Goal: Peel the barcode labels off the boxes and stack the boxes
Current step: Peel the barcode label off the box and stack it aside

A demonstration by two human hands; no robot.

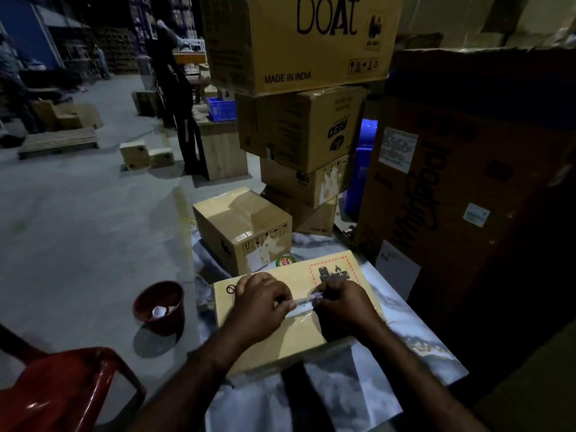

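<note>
small box (242, 229) just beyond, stacked boxes (304, 126) behind — open floor (78, 219) left

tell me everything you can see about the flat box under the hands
The flat box is tan cardboard, lying broad face up on the marble-patterned table. A red-hatched battery-and-flame warning mark sits at its far right corner, a small no-symbol at far left. The left hand and right hand rest on it, pinching a partly lifted barcode label.
</note>
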